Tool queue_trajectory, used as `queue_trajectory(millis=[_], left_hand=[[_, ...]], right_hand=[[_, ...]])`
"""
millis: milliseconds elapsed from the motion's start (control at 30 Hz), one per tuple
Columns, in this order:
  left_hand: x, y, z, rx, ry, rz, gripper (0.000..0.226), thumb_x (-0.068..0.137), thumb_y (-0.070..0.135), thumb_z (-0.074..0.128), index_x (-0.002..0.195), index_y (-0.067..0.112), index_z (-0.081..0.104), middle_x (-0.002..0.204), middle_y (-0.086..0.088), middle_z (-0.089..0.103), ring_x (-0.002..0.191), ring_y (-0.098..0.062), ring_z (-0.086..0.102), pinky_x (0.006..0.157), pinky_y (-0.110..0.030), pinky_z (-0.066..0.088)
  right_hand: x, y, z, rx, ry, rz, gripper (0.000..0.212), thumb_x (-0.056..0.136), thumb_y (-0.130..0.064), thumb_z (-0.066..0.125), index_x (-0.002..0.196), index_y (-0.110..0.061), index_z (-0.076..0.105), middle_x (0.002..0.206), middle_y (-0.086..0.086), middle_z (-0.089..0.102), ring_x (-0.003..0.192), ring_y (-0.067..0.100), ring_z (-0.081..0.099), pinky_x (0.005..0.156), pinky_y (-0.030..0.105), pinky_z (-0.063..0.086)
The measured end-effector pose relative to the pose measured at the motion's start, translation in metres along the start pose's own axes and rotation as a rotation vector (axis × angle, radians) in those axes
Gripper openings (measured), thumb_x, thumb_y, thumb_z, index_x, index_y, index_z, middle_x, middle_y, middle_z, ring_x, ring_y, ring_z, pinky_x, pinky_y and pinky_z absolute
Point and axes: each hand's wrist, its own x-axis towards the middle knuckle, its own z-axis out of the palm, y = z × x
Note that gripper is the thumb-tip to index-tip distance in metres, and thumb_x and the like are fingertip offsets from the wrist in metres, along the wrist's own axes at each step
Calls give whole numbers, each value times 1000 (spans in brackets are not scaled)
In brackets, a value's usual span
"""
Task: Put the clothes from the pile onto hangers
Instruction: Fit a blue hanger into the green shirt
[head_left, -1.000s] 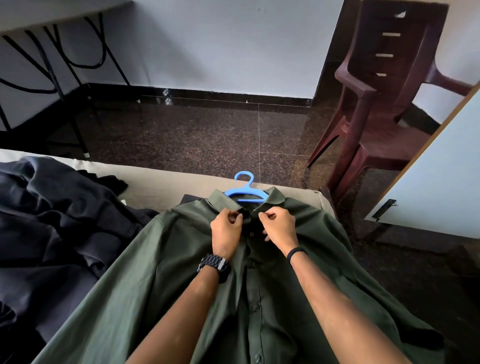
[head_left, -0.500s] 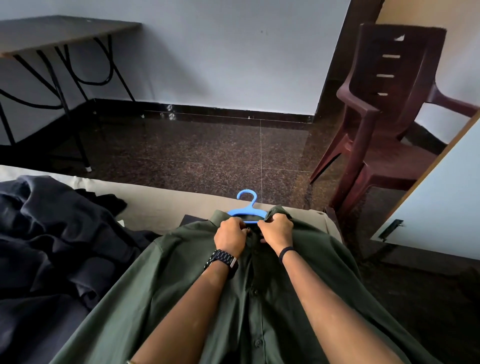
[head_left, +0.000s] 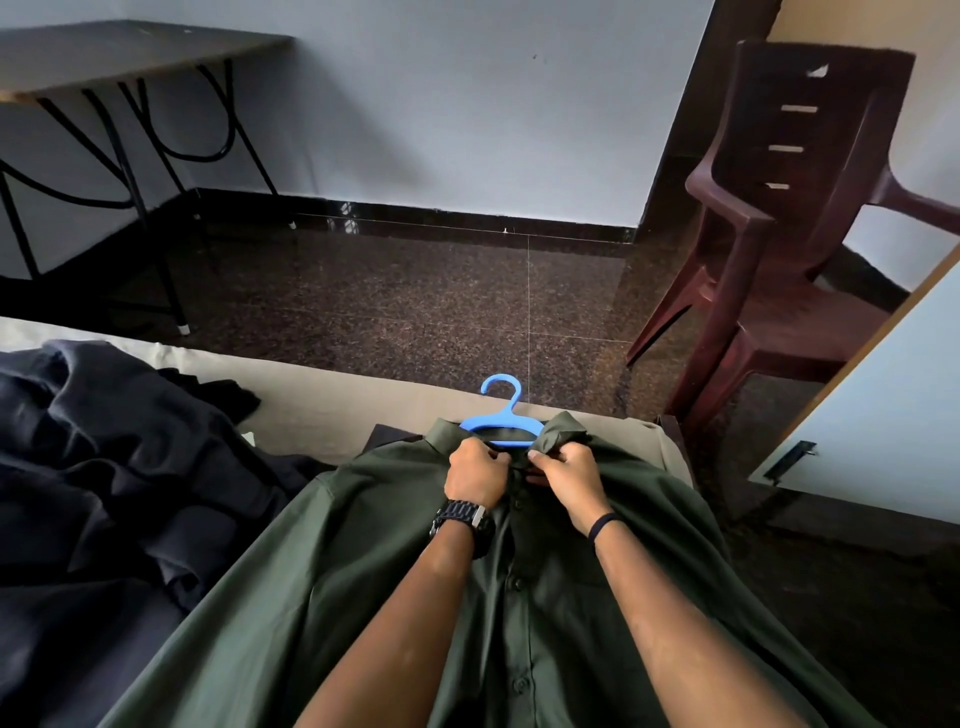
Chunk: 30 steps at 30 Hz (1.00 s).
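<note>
In the head view, a dark green button-up cotton shirt (head_left: 363, 571) is lying front-up on a beige bed sheet (head_left: 332, 400), and a bright blue plastic hanger (head_left: 500, 423) is sitting inside its neck, with the hook sticking out past the collar toward the dark speckled stone floor (head_left: 415, 291). The left hand (head_left: 475, 475) is pinching the left side of the collar opening with curled fingers, and the right hand (head_left: 569, 475) is gripping the right side in the same way; the two hands are almost touching each other at the top button. It seems the person is closing the top button, so that the shirt is not slipping off the hanger. The next move is probably calling for pushing the button through its hole with the fingertips, then lifting the hanger by the hook. A pile of dark navy clothes (head_left: 104, 467) is waiting just beside the shirt on the left, so most of the task is looking still undone.
</note>
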Motion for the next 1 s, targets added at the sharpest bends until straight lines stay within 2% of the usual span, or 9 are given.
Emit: queue_trajectory(millis=[100,167,300,367,433,567,700,900,1000], left_hand=[[-2,-1,1,-172,38,32,32,86,18,62,56,13,51,70,-11,65,74,-25,60,63,-24,37],[-3,-3,0,-357,46,17,33,85,16,66,54,14,53,54,-2,56,56,-17,50,60,-24,37],[-7,-7,-1,-745,-18,-60,20,86,5,66,66,8,61,56,-3,57,45,-7,46,44,-19,39],[-8,-7,-2,-838,-52,-73,18,86,2,65,70,7,60,57,-2,56,41,-3,45,41,-15,37],[-9,-8,-2,-904,-82,-75,12,86,0,65,78,6,59,60,-2,59,41,-2,46,39,-14,36],[-10,-12,-4,-934,-129,-78,10,85,0,67,85,6,58,62,1,66,42,-2,48,39,-15,37],[-10,-15,-3,-889,-133,-55,16,84,2,69,83,10,55,69,-6,64,46,-4,50,41,-16,37],[-10,-18,-1,-792,-104,10,17,82,2,70,83,9,54,67,-4,64,50,-5,56,43,-17,40],[-9,-21,1,-728,-75,44,17,81,6,73,82,11,57,69,-4,66,54,-9,57,45,-19,42]], right_hand=[[-2,-1,1,53,15,42,19,86,3,62,104,8,60,96,21,68,73,21,68,56,23,54],[-5,-4,2,127,19,58,18,87,4,60,105,6,59,92,17,67,70,19,67,54,21,54],[-10,-12,-1,372,-32,86,9,92,2,54,99,-1,60,80,11,66,62,15,66,53,21,54],[-12,-14,-1,408,-47,91,7,94,-3,54,95,-6,60,79,9,66,65,17,66,54,22,54],[-13,-14,1,380,-34,85,8,93,-3,55,99,-4,61,82,9,67,70,19,65,55,22,54],[-13,-14,7,278,35,67,15,86,5,59,101,3,60,87,15,66,71,20,65,60,25,54],[-10,-9,11,140,46,21,19,80,0,66,98,5,60,93,18,69,77,22,69,62,27,54],[-9,-3,12,-78,84,-33,22,76,-7,73,91,-2,58,90,13,69,81,24,70,78,45,58],[-14,-6,10,-184,86,-68,23,76,-8,74,92,-5,57,93,9,69,84,19,68,81,36,57]])
